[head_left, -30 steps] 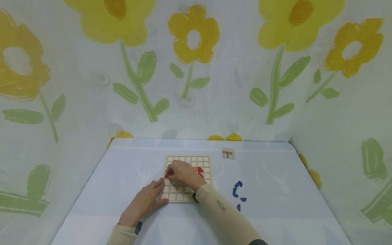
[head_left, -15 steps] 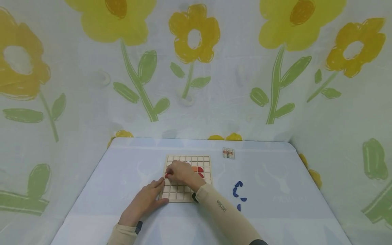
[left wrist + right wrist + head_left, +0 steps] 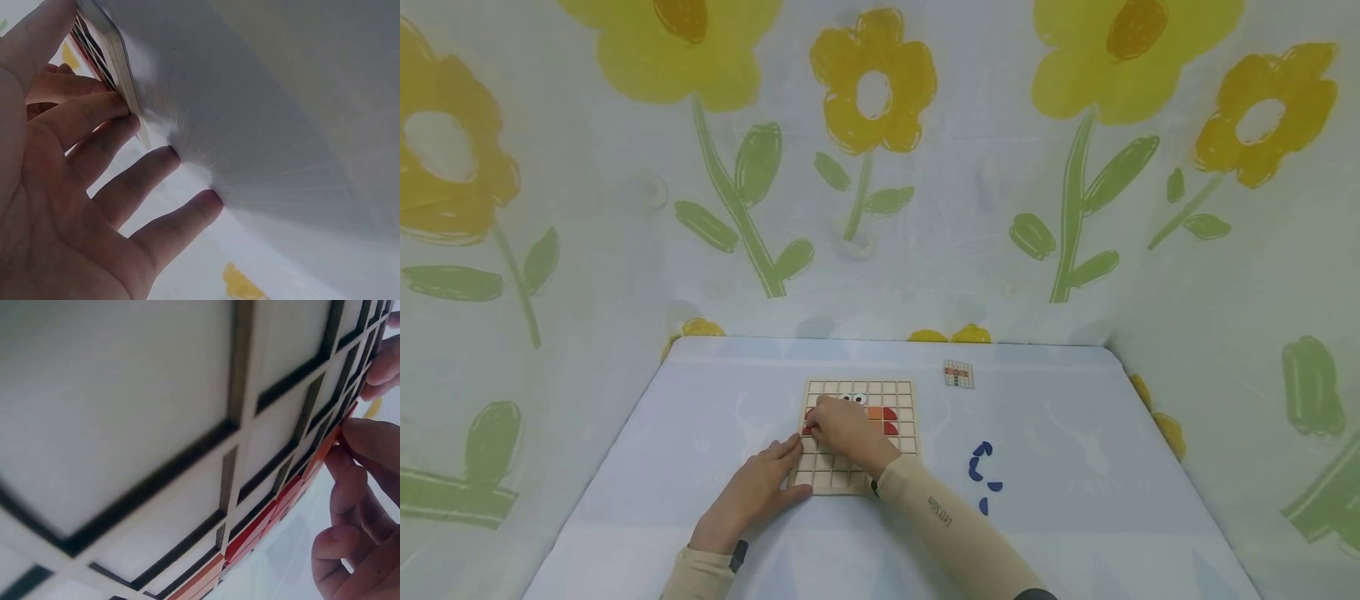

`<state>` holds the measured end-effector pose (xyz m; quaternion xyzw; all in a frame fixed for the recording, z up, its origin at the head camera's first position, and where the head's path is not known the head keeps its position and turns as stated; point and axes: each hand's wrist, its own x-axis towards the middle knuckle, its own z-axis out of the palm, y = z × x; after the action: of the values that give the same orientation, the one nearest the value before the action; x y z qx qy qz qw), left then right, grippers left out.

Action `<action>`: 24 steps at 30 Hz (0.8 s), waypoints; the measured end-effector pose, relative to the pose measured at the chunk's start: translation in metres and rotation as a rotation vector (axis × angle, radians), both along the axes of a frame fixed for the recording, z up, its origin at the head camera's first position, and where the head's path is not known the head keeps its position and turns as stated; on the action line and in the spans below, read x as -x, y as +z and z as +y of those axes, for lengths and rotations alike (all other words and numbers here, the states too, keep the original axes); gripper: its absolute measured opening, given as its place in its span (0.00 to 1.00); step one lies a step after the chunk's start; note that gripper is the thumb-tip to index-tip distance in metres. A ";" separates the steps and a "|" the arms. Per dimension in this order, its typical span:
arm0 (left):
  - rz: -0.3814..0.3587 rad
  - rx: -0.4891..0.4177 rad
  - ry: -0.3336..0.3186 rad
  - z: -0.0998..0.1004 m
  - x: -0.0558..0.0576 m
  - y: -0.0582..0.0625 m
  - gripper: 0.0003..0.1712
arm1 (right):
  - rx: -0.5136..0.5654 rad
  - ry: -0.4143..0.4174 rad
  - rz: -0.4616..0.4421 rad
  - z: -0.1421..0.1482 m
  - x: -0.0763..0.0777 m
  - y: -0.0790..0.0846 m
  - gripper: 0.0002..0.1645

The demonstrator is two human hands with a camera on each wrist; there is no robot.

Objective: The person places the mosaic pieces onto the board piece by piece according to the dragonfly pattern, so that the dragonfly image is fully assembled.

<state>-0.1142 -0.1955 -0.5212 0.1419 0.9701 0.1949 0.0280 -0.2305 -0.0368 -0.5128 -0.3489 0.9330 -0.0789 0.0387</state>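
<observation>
The red piece (image 3: 807, 431) sits at the left edge of the grid board (image 3: 823, 480), about halfway along that edge and mostly covered, so its long axis cannot be told; it lies at the very tips of the fingers of the right hand (image 3: 850, 431), which reaches across the board from its near right side; those fingers are curled together with the thumb and seem to pinch the piece, though the contact itself is partly hidden; the right hand is the nearer one, yet the left hand (image 3: 758, 490) is close by, its fingers straight and spread, touching the board's left edge with the thumb near the board's near left corner; toward the board's right side lie an orange piece (image 3: 876, 413) and a red pair (image 3: 890, 429); right of the board, on the worktop (image 3: 1075, 417), are loose blue pieces (image 3: 975, 468), and beyond its far right corner a small patterned card (image 3: 958, 374); compared with half a second ago, the right hand sits slightly lower, so both eye-marked pieces (image 3: 859, 399) now show above it, while the left hand stays put.
</observation>
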 end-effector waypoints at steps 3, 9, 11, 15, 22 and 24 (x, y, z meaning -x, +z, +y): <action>-0.003 -0.003 -0.001 0.000 0.000 0.002 0.42 | 0.001 0.004 0.015 0.000 -0.002 0.000 0.10; -0.023 0.001 0.003 0.001 -0.001 0.002 0.43 | 0.002 -0.012 0.013 0.002 -0.002 -0.003 0.11; -0.027 0.000 0.004 0.000 -0.001 0.002 0.43 | 0.010 -0.014 0.014 0.002 -0.003 -0.002 0.10; -0.024 -0.010 0.002 0.000 -0.001 0.002 0.43 | 0.046 -0.025 0.017 0.003 -0.005 0.003 0.10; -0.012 -0.002 0.000 0.001 -0.001 0.002 0.43 | 0.096 -0.033 0.013 0.012 -0.015 0.014 0.13; -0.019 0.000 0.005 0.001 -0.001 0.002 0.43 | 0.120 -0.031 0.009 0.017 -0.020 0.018 0.14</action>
<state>-0.1132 -0.1943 -0.5191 0.1375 0.9702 0.1963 0.0368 -0.2105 -0.0194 -0.4946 -0.3365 0.9321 -0.1337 0.0121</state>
